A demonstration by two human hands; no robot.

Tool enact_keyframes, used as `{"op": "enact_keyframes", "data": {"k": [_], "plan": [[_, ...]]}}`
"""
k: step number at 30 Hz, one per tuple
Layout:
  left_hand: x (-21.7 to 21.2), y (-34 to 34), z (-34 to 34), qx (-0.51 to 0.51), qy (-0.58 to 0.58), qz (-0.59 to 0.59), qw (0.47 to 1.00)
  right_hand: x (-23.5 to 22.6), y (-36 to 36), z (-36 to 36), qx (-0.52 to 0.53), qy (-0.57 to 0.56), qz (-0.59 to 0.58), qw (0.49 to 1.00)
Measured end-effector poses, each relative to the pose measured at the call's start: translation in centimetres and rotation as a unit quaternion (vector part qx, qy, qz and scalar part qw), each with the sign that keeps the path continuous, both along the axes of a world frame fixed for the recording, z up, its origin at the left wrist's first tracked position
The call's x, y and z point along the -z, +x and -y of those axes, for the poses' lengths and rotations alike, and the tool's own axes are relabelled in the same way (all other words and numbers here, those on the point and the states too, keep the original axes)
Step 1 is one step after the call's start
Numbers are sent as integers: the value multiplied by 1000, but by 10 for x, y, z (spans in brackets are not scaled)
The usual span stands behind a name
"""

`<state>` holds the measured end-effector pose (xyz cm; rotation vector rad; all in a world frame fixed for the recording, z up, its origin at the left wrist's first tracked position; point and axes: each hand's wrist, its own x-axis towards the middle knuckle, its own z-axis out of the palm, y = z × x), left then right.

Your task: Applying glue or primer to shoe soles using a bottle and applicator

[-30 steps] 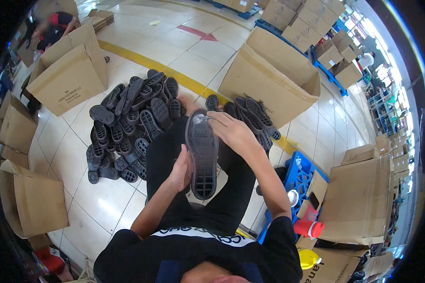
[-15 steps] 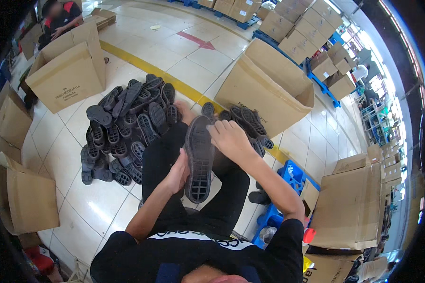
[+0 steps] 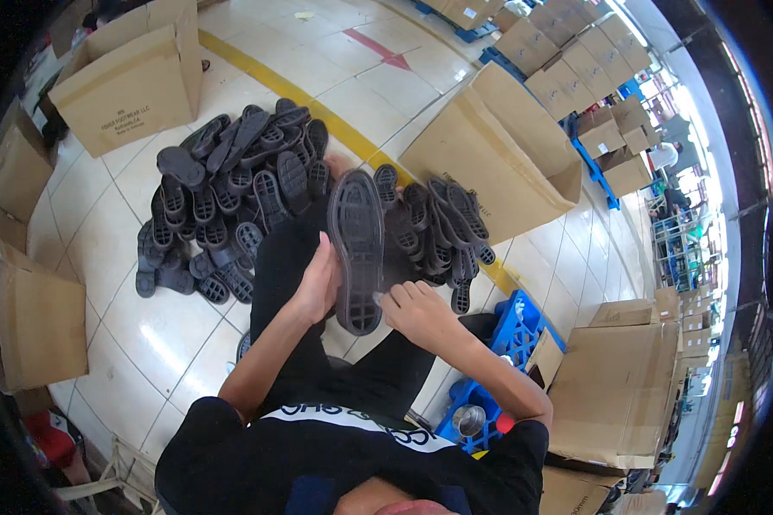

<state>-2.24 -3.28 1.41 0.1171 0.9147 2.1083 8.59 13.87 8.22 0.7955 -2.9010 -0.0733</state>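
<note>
A black shoe sole [image 3: 357, 249] stands upright over my lap, its gridded face toward me. My left hand [image 3: 319, 279] grips its left edge, thumb up along the side and the other fingers partly hidden behind. Close to the lower right edge of the sole is my right hand [image 3: 416, 311], its fingers pinched together. A small pale bit shows at those fingertips, too small to name. Beyond my left knee lies a big heap of black soles [image 3: 232, 184]. A smaller pile of soles [image 3: 442, 215] lies to the right of the held one.
Large open cartons stand at the far left [image 3: 129, 90], right of centre [image 3: 481, 154] and near left [image 3: 39, 318]. By my right elbow is a blue plastic crate [image 3: 515, 330] with a clear cup [image 3: 468, 419]. A large carton [image 3: 614, 395] stands farther right.
My right hand has slid from the sole's upper right edge down to its lower right edge. The sole is a little higher in view. My left hand keeps its hold.
</note>
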Motion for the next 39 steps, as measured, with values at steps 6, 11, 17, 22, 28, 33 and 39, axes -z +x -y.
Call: {"op": "enact_keyframes", "data": {"k": [6, 11, 17, 22, 28, 33, 39], "plan": [[6, -14, 0, -1, 66, 42, 997, 0, 12, 4, -64, 21, 51, 996], [-1, -12, 1, 26, 68, 68, 995, 2, 2, 7, -49, -70, 140, 986], [16, -8, 2, 11, 50, 90, 995, -13, -33, -5, -15, -140, 17, 990], [10, -2, -1, 28, 52, 75, 995, -6, -47, 6, -12, -81, -56, 995], [21, -6, 5, 20, 31, 69, 997, 22, -22, 18, -53, -5, -92, 994], [31, -11, -5, 26, 16, 75, 997, 22, 31, 20, -102, -57, -23, 993], [21, -7, -16, 44, 40, 76, 995, 22, 26, -11, -24, -189, 59, 980]]}}
